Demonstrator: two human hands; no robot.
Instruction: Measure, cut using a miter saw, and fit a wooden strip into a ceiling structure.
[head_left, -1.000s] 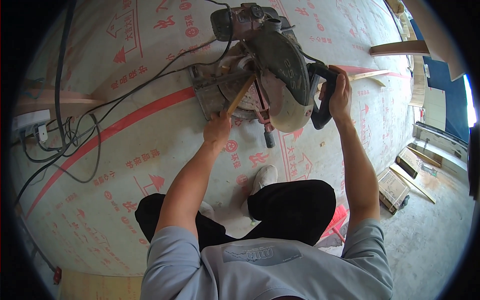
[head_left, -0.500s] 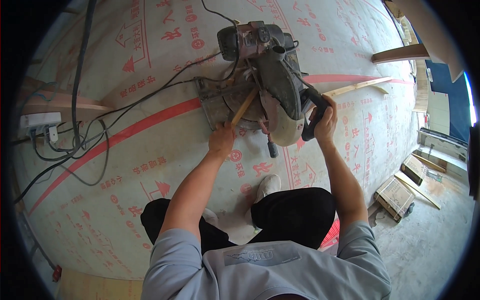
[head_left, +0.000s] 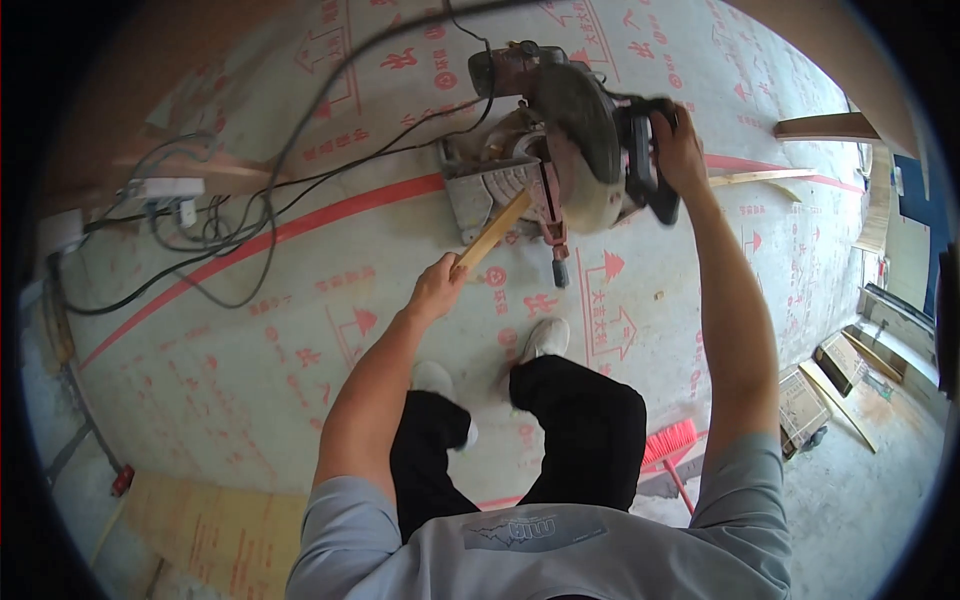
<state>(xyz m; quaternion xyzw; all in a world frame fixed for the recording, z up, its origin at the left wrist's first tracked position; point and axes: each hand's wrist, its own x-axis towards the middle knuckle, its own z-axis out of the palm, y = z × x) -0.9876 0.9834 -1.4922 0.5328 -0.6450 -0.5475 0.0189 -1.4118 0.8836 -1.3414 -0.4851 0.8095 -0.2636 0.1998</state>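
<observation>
A miter saw [head_left: 572, 115] with a dark motor housing and a pale blade guard stands on the covered floor ahead of me. My right hand [head_left: 682, 152] is closed round its black handle [head_left: 642, 150] on the right side. The saw's metal base [head_left: 480, 198] shows to the left of the raised head. My left hand [head_left: 436, 288] grips the near end of a narrow wooden strip [head_left: 497, 234]. That strip slants up to the right, its far end beside the reddish table arm [head_left: 548, 205] of the saw.
Black cables [head_left: 340, 165] run from the saw to a white power strip [head_left: 170, 187] at the left. A longer wood strip [head_left: 750, 178] lies right of the saw. A red broom [head_left: 670, 440] lies near my right leg; boxes [head_left: 803, 410] lie at the far right.
The saw head has come up, uncovering more of the base. My left hand has drawn the wooden strip back toward me. My view has shifted, and the red broom shows more fully.
</observation>
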